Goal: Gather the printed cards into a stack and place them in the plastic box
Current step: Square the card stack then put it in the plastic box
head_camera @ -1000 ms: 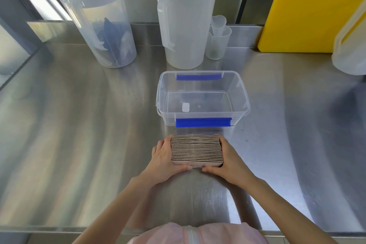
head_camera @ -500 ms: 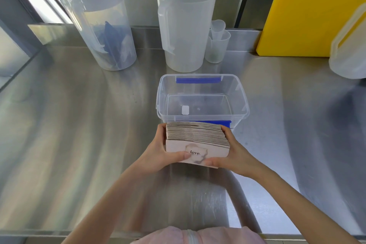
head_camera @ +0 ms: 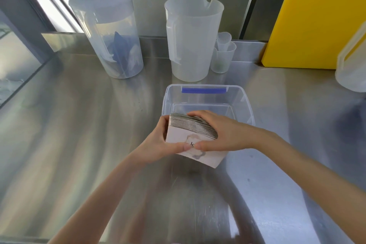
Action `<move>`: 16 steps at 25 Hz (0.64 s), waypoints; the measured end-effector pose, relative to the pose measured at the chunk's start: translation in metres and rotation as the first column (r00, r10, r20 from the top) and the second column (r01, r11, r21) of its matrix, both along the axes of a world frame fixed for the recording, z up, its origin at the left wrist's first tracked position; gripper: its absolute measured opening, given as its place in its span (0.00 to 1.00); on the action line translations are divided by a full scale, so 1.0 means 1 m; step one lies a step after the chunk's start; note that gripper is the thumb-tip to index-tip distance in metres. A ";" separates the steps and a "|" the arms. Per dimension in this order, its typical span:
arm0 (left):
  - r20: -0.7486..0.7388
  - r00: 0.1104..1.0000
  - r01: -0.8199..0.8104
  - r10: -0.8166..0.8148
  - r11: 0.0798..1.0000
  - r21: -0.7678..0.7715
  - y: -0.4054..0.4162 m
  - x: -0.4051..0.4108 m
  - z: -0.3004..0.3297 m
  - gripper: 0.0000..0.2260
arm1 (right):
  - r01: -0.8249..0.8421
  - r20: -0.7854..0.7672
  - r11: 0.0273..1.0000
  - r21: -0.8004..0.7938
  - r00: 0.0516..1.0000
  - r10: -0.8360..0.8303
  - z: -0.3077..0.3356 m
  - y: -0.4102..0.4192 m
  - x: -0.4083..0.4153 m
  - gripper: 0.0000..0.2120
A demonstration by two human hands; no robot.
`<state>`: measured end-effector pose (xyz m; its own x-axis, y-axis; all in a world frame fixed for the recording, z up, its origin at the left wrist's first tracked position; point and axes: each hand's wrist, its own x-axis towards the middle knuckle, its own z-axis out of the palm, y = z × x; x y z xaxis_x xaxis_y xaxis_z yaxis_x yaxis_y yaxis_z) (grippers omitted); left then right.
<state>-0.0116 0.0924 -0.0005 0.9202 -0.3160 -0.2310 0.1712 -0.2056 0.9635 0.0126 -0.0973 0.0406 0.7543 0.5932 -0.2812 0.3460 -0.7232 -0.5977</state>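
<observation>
A thick stack of printed cards (head_camera: 179,137) is held in the air, tilted, its pale front card facing me with a dark blot and letters on it. My left hand (head_camera: 158,145) grips the stack's left side, thumb on the front card. My right hand (head_camera: 221,131) wraps over the top right, thumb also on the front. The stack hangs over the near rim of the clear plastic box (head_camera: 245,105), which has blue clips and stands open on the steel counter. The box's near wall is hidden behind the cards and hands.
Behind the box stand a lidded clear jug (head_camera: 111,39), an open translucent jug (head_camera: 192,39) and small nested measuring cups (head_camera: 223,55). A yellow board (head_camera: 316,18) leans at the back right, and another translucent container (head_camera: 354,65) sits at the right edge. A shelf runs overhead.
The stack was lifted off the counter and carried forward to the box's near rim, tilting so its front card shows. My right hand shifted from the side to over the top.
</observation>
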 end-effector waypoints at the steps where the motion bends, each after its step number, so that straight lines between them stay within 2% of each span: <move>1: -0.005 1.000 -0.010 0.010 1.000 -0.013 0.000 0.004 0.002 0.31 | 0.017 -0.011 1.000 0.008 1.000 -0.017 -0.001 0.002 0.005 0.35; 4: -0.028 0.999 -0.045 0.043 0.998 -0.052 0.000 0.015 0.005 0.28 | 0.150 -0.121 0.985 0.085 0.983 -0.140 -0.004 0.006 0.017 0.33; 7: -0.037 0.993 -0.113 0.111 0.992 -0.047 0.001 0.034 0.005 0.16 | 0.353 -0.311 0.907 0.231 0.910 -0.275 -0.007 0.010 0.029 0.26; 9: -0.072 0.975 -0.217 0.211 0.972 -0.089 0.005 0.050 0.002 0.12 | 0.509 -0.446 0.807 0.300 0.822 -0.353 -0.010 0.011 0.041 0.21; 11: -0.099 0.927 -0.370 0.362 0.926 -0.081 0.009 0.065 -0.001 0.12 | 0.653 -0.577 0.684 0.326 0.711 -0.403 -0.018 0.013 0.057 0.21; 13: -0.086 0.866 -0.495 0.492 0.869 -0.012 0.008 0.074 -0.007 0.11 | 0.754 -0.670 0.584 0.301 0.603 -0.433 -0.033 0.017 0.072 0.24; 16: -0.119 0.841 -0.526 0.528 0.849 0.048 -0.001 0.082 -0.020 0.13 | 0.848 -0.752 0.491 0.199 0.453 -0.479 -0.056 0.027 0.092 0.25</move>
